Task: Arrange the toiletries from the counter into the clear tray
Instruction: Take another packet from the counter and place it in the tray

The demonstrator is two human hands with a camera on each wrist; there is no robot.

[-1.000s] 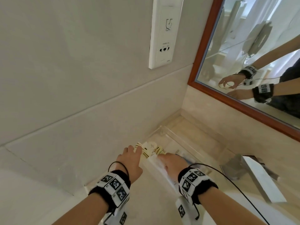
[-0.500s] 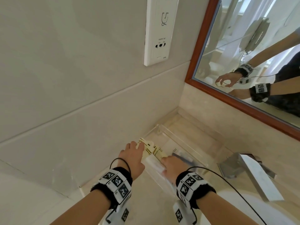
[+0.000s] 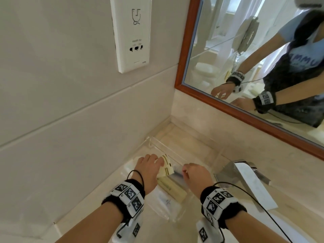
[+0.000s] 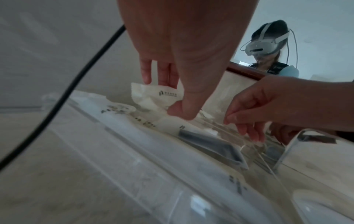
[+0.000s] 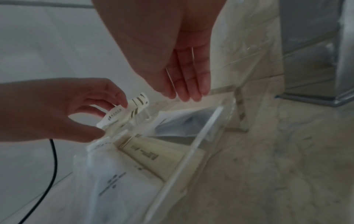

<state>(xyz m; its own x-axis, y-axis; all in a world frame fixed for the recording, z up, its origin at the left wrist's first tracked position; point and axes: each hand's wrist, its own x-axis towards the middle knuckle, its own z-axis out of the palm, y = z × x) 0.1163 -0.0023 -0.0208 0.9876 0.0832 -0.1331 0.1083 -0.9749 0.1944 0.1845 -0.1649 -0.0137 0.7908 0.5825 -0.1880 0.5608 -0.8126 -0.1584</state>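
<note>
A clear tray [image 3: 163, 143] lies on the marble counter by the wall. In it are a white packet [image 5: 114, 181], a cream box [image 5: 153, 154] and a blue-grey packet [image 5: 184, 122]. My left hand [image 3: 158, 163] hovers over the tray's far end. It pinches a cream sachet with gold stripes [image 3: 166, 167] between thumb and fingers. The left wrist view shows the sachet [image 4: 153, 97] crumpled and raised above the other packets. My right hand [image 3: 185, 170] hangs over the tray's right rim. Its fingers [image 5: 187, 84] are straight and hold nothing.
A chrome faucet [image 3: 249, 179] stands just right of the tray, with the sink basin [image 3: 298, 230] below it. A wood-framed mirror [image 3: 263, 58] lines the back wall and a white socket plate [image 3: 132, 34] the left wall. Both wrists trail a black cable [image 4: 76, 78].
My right hand has come up off the packets in the tray and moved right. My left hand still has the striped sachet and has raised it slightly.
</note>
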